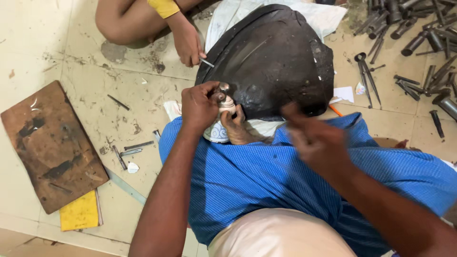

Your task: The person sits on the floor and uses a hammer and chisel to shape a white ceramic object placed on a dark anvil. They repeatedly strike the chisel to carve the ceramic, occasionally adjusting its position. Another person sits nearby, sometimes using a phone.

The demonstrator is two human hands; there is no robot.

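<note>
At the far left of the frame a worn brown board (50, 145) lies on the tiled floor, with a yellow pad (80, 212) just below it. Right of these, small metal punches (127, 151) are scattered. In the centre, your left hand (200, 105) pinches a small rounded metal piece (227, 103) with fingers closed around it, resting it against your foot over the blue cloth (247, 176) and touching the lower edge of the big black dome-shaped block (271, 59). Above, another person's hand (187, 43) holds a thin tool to that block. Your right hand (312, 138) is blurred; I cannot tell its grip. Dark steel tools (419, 38) fill the upper right.
</note>
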